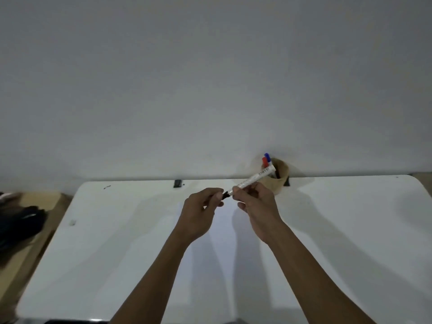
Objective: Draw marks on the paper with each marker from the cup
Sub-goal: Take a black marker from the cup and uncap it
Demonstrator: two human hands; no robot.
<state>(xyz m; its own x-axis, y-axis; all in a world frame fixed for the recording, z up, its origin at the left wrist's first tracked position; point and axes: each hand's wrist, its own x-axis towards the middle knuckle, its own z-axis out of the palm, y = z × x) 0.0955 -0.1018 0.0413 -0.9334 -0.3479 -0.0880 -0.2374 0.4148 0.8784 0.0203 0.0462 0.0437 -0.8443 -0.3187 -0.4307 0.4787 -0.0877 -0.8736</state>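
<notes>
Both hands work above the white paper sheet (224, 220) on the white counter (339, 230) — the right hand (256, 202) grips the white-barrelled black marker (253, 180), long axis running far-right toward the tan cup (281, 175), while the left hand (202, 210) pinches its black near-left cap end (225, 195).
</notes>
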